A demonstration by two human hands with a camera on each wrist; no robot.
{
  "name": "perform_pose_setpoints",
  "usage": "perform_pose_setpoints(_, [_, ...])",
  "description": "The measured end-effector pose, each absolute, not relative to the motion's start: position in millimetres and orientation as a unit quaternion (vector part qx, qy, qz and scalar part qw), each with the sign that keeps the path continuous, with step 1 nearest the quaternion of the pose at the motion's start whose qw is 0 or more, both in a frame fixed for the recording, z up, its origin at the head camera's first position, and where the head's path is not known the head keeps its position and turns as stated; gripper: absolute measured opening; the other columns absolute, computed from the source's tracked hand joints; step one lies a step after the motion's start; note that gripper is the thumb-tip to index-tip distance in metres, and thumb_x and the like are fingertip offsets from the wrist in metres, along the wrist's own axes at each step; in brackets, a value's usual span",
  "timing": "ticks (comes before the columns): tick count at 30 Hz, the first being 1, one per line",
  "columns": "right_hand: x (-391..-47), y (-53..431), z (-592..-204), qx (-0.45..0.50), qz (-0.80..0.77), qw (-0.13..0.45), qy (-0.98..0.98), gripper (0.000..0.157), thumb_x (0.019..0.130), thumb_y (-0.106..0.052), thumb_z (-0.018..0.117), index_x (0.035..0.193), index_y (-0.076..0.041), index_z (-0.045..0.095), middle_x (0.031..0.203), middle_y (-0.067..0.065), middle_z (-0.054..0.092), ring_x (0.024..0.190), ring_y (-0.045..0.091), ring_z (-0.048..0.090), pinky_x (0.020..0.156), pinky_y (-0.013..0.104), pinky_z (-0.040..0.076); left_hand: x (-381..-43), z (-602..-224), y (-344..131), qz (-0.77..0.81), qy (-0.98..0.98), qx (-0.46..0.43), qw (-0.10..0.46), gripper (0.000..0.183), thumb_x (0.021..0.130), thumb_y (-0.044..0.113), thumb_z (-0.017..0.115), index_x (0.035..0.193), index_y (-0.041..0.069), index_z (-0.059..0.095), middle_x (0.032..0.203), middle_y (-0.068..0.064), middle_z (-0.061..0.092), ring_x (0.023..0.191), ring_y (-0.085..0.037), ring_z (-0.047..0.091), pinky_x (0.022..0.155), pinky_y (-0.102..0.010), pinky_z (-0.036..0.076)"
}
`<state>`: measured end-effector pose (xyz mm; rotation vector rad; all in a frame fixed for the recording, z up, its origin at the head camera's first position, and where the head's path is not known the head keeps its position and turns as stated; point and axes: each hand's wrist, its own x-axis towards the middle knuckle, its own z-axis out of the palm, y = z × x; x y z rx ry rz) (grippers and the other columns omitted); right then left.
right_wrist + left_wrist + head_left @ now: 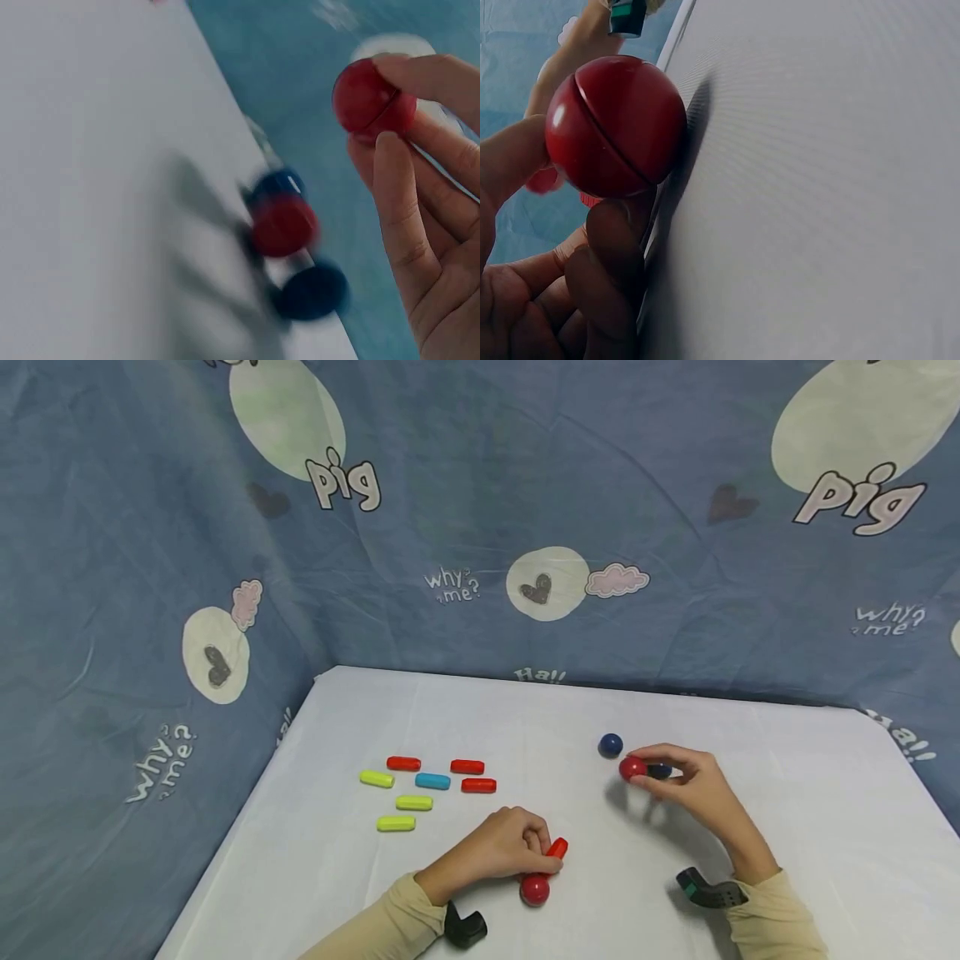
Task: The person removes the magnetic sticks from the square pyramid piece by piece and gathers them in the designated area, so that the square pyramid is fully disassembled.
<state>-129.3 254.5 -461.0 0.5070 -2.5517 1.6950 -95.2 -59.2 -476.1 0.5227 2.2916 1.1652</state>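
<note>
My left hand [510, 843], low over the table, pinches a short red rod [558, 847] between thumb and curled fingers. A red ball [535, 890] is right beside those fingers; in the left wrist view this glossy ball [615, 127] shows a dark seam and hides much of the grip. My right hand [693, 781] holds another red ball [373, 101] above the table, between thumb and fingertips. Beneath it, in the right wrist view, a blue ball [277, 184], a blurred red ball [285, 226] and a second blue ball [311, 291] sit on the table.
Left of my left hand lie several loose rods: red rods [467, 767], a blue rod [432, 781] and yellow-green rods [396, 823]. A white cloth covers the table [315, 877]. Blue printed fabric [465, 510] hangs behind and at the left.
</note>
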Motion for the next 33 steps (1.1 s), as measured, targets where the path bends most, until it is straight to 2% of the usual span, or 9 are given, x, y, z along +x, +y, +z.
perform_pose_setpoints(7, [-131,299,-461,0.074,0.532,0.056,-0.842,0.036,0.093,-0.01,0.077,0.125,0.003,0.068,0.108,-0.03,0.07,0.101,-0.012,0.064,0.066,0.024,0.06,-95,-475,-59,0.43,0.844,0.195,0.255,0.021,0.082,0.029,0.085,0.074,0.02,0.067,0.055,0.013,0.06,0.051,0.001,0.05,0.053,-0.016,0.034])
perform_pose_setpoints(12, [-130,313,-467,0.021,0.517,0.05,-0.854,0.044,0.093,-0.02,0.079,0.129,0.003,0.066,0.105,-0.034,0.067,0.101,-0.017,0.06,0.067,0.023,0.059,-95,-476,-60,0.429,0.845,0.198,0.251,0.022,0.082,0.029,0.085,0.074,0.021,0.067,0.055,0.014,0.06,0.051,0.001,0.051,0.053,-0.016,0.034])
perform_pose_setpoints(20, [-132,318,-474,0.02,0.489,0.009,-0.872,0.047,0.093,-0.023,0.079,0.13,0.002,0.066,0.105,-0.034,0.062,0.098,-0.02,0.057,0.068,0.026,0.061,-96,-477,-60,0.428,0.845,0.199,0.251,0.021,0.082,0.031,0.084,0.075,0.021,0.067,0.055,0.014,0.06,0.051,0.001,0.051,0.054,-0.016,0.034])
perform_pose_setpoints(27, [-132,316,-478,0.017,0.474,-0.011,-0.88,0.046,0.094,-0.025,0.078,0.131,0.0,0.067,0.111,-0.02,0.067,0.095,-0.016,0.058,0.071,0.025,0.061,-96,-478,-60,0.429,0.845,0.197,0.253,0.022,0.083,0.031,0.084,0.075,0.021,0.066,0.055,0.013,0.06,0.051,0.0,0.051,0.055,-0.017,0.034])
perform_pose_setpoints(33, [-133,315,-478,0.02,0.475,-0.01,-0.88,0.046,0.094,-0.024,0.078,0.13,0.0,0.067,0.106,-0.03,0.063,0.094,-0.015,0.06,0.071,0.025,0.06,-96,-478,-60,0.424,0.847,0.197,0.251,0.022,0.083,0.032,0.084,0.075,0.021,0.066,0.055,0.013,0.06,0.052,0.0,0.051,0.056,-0.017,0.034])
